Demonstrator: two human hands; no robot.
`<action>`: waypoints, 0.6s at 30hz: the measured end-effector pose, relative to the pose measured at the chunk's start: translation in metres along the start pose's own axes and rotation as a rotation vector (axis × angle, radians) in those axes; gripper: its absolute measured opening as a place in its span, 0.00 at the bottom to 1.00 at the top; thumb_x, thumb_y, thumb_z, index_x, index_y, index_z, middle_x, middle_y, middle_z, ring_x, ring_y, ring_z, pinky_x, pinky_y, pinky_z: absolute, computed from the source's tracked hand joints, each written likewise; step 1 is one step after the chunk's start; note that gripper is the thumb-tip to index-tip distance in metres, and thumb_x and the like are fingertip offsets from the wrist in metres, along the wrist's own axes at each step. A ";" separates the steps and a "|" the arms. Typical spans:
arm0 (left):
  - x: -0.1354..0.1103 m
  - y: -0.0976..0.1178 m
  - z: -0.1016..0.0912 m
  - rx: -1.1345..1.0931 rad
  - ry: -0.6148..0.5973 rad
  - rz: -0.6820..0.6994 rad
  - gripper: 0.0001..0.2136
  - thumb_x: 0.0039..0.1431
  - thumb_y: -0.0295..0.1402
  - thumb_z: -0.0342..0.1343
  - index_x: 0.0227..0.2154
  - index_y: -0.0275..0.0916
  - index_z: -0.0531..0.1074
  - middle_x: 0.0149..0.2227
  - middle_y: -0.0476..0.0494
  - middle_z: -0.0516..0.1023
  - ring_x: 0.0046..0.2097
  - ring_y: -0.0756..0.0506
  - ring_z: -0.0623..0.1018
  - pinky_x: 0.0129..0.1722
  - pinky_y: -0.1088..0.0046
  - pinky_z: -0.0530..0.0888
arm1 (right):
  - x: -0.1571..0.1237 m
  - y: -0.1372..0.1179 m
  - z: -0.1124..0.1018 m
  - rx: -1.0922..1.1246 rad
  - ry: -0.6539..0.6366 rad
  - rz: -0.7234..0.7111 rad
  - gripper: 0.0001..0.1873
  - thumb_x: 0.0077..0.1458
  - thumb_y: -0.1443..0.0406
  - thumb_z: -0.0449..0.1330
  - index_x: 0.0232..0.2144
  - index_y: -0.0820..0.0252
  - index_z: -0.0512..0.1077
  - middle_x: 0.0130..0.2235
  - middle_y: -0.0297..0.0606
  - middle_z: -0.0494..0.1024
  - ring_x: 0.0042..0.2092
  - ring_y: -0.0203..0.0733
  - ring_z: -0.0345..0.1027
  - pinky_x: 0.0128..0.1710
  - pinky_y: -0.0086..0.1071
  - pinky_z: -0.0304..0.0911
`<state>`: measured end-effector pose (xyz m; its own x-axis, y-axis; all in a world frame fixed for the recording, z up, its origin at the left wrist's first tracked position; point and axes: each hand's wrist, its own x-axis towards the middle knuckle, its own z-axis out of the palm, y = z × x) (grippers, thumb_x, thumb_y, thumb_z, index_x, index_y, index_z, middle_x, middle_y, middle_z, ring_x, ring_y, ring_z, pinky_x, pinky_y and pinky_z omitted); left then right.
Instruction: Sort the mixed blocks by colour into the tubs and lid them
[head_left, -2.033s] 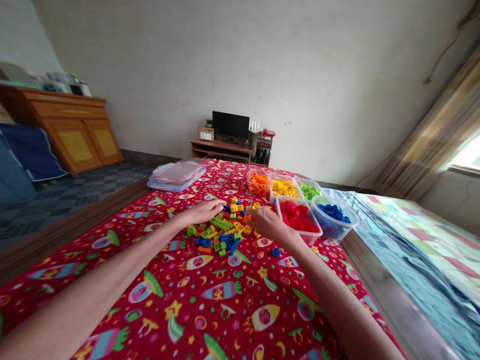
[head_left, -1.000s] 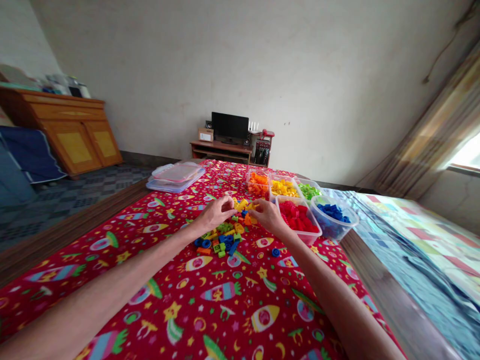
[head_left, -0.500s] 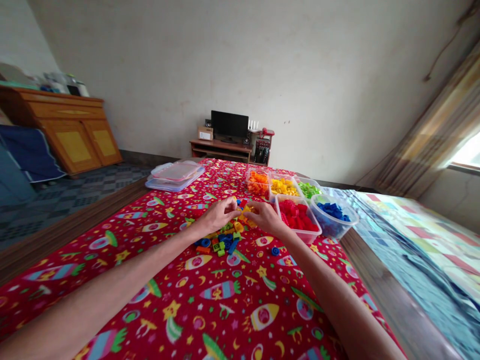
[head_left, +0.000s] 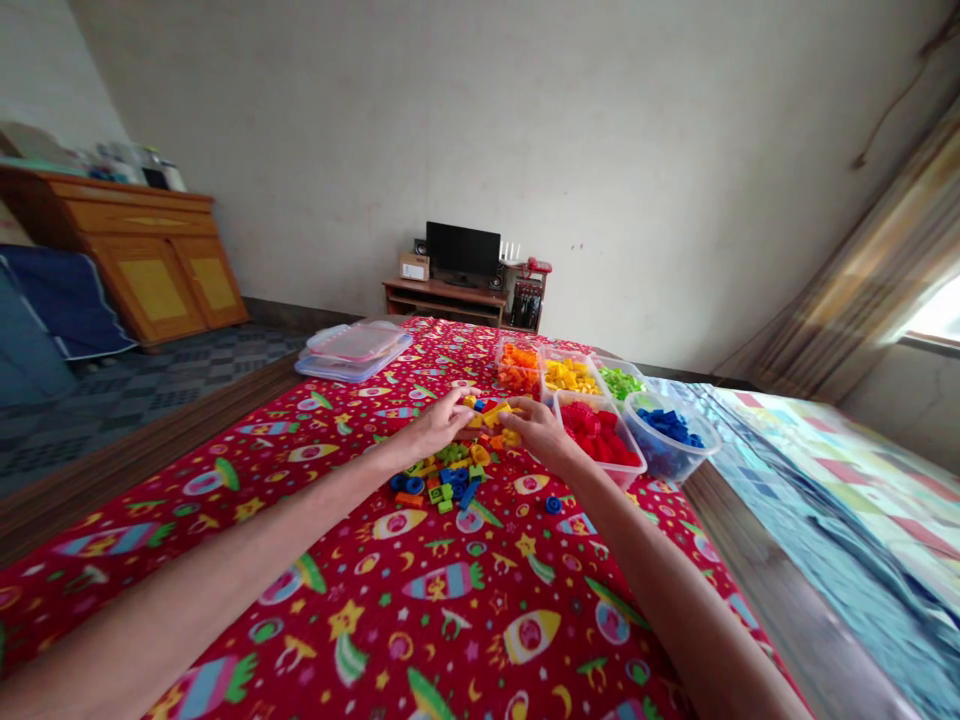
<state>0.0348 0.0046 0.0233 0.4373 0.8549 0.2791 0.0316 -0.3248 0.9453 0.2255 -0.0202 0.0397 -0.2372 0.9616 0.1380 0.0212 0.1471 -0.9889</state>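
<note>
Left hand (head_left: 433,428) and right hand (head_left: 536,430) meet mid-frame, fingers of both pinching a yellow brick (head_left: 491,411) just above the mixed brick pile (head_left: 442,478) on the red surface (head_left: 450,600). Tubs right of center: orange (head_left: 517,368), yellow (head_left: 568,376), green (head_left: 619,381), red (head_left: 598,432), blue (head_left: 667,427), already well filled. Small pile unsorted.

A room around a table covered in a red patterned cloth (head_left: 450,610).
A stack of clear lids (head_left: 352,350) lies at the cloth's far left. Against the back wall, a low wooden stand (head_left: 442,298) holds a dark monitor (head_left: 463,252). A wooden cabinet (head_left: 150,265) stands at left, curtains (head_left: 862,290) at right.
</note>
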 end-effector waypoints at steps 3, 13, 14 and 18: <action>-0.003 0.003 0.008 -0.084 -0.039 -0.031 0.22 0.57 0.38 0.54 0.54 0.40 0.60 0.37 0.46 0.77 0.39 0.43 0.80 0.44 0.61 0.75 | -0.001 -0.002 0.004 0.267 0.033 0.033 0.24 0.34 0.54 0.69 0.31 0.58 0.64 0.26 0.31 0.73 0.27 0.35 0.68 0.26 0.28 0.63; -0.003 0.005 0.014 0.177 0.041 0.078 0.19 0.56 0.37 0.54 0.50 0.38 0.63 0.37 0.45 0.73 0.41 0.45 0.77 0.38 0.69 0.77 | -0.004 0.000 0.018 0.294 0.110 0.164 0.19 0.39 0.54 0.67 0.28 0.60 0.66 0.24 0.30 0.70 0.28 0.33 0.66 0.28 0.27 0.65; -0.002 0.004 0.013 0.197 0.053 0.095 0.19 0.56 0.38 0.53 0.50 0.38 0.63 0.36 0.45 0.73 0.40 0.45 0.77 0.36 0.69 0.77 | -0.004 0.001 0.019 0.285 0.092 0.173 0.19 0.41 0.54 0.66 0.27 0.60 0.66 0.23 0.30 0.70 0.27 0.32 0.65 0.26 0.26 0.64; -0.003 0.004 0.014 0.161 0.012 0.075 0.21 0.57 0.40 0.52 0.52 0.39 0.60 0.37 0.46 0.72 0.31 0.48 0.79 0.28 0.72 0.77 | -0.003 0.003 0.020 0.229 0.037 0.173 0.19 0.45 0.52 0.63 0.27 0.61 0.65 0.23 0.30 0.69 0.24 0.30 0.63 0.21 0.23 0.59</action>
<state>0.0460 -0.0044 0.0239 0.4329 0.8302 0.3511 0.1433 -0.4480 0.8825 0.2067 -0.0277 0.0356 -0.2139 0.9762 -0.0365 -0.1627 -0.0724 -0.9840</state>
